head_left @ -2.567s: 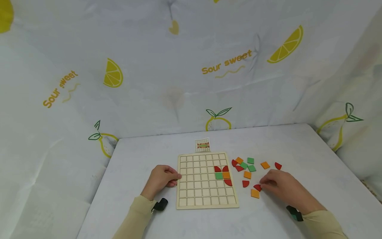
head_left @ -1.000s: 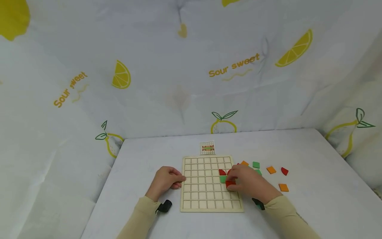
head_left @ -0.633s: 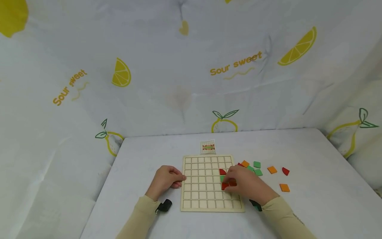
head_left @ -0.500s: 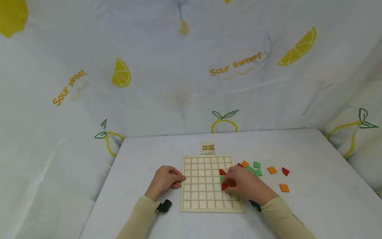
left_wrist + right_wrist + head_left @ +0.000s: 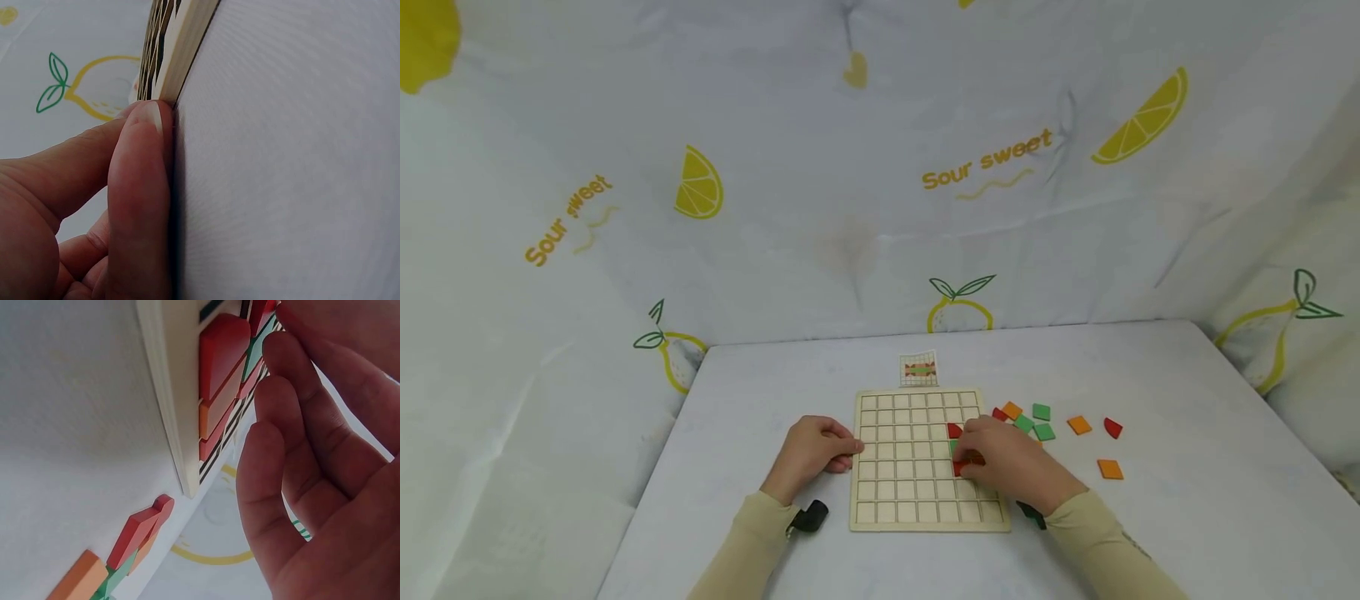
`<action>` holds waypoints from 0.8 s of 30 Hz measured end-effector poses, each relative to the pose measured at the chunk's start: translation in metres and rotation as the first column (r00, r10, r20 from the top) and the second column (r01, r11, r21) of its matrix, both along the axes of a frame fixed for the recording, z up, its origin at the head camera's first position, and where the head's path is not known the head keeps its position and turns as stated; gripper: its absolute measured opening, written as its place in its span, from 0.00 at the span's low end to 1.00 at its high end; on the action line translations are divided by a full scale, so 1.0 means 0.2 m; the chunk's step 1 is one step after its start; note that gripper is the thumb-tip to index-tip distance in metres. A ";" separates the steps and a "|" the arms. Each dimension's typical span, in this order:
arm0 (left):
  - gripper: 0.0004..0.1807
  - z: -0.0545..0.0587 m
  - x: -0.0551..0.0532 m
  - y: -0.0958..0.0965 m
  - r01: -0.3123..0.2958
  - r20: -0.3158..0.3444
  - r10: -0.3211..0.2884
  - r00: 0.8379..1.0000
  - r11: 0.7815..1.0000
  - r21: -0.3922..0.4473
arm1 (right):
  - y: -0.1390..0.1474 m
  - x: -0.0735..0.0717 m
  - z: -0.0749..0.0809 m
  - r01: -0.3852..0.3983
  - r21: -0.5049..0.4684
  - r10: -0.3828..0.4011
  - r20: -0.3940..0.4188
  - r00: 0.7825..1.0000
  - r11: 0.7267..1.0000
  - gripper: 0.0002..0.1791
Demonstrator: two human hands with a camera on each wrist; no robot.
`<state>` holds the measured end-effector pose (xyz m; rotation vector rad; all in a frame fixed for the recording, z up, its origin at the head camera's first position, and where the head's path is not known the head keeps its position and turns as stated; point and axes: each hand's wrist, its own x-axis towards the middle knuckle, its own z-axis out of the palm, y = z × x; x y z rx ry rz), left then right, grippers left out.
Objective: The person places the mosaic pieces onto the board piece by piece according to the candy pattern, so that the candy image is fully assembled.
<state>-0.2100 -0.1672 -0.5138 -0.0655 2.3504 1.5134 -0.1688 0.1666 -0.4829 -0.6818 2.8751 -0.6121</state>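
Observation:
A pale wooden grid board point(image 5: 897, 492) lies flat on the table. My left hand point(image 5: 811, 446) pinches its left edge, thumb on the rim; the fingertips show close up against the board's side point(image 5: 187, 44) in the left wrist view. Over the board's right columns, my right hand point(image 5: 1011, 460) pinches a red quarter-circle tile point(image 5: 959, 470) in a cell below a green square tile point(image 5: 953, 447). Its fingers hide neighbouring tiles in the head view. The right wrist view shows a red tile point(image 5: 222, 353) and an orange square point(image 5: 220, 412) seated beside the board's right rim.
Loose tiles lie right of the board: green squares point(image 5: 1041, 412), orange squares point(image 5: 1078, 425) and a red quarter-circle point(image 5: 1113, 427). A small printed pattern card point(image 5: 919, 368) sits behind the board. A lemon-print cloth point(image 5: 820, 167) hangs beyond the table's back edge.
My right hand has moved left from the loose tiles onto the board, with a red quarter-circle tile now in a cell under its fingers. The left hand has stayed at the board's edge.

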 end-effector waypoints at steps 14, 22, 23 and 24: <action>0.15 0.00 0.00 0.01 -0.011 0.019 0.011 1.000 1.000 0.009 | 0.16 -0.06 0.05 0.114 -0.086 -0.112 0.034 0.993 0.990 0.06; 0.14 0.00 0.00 0.01 -0.001 0.018 0.001 1.000 1.000 -0.002 | 0.45 -0.12 0.04 0.308 -0.164 -0.299 0.076 0.951 0.937 0.10; 0.14 0.00 0.00 0.01 -0.001 0.019 0.001 1.000 1.000 0.000 | 0.48 -0.13 0.03 0.328 -0.171 -0.317 0.086 0.944 0.929 0.11; 0.14 0.00 0.00 0.01 0.000 0.019 0.000 1.000 1.000 0.002 | 0.51 -0.13 0.02 0.348 -0.174 -0.335 0.102 0.937 0.921 0.13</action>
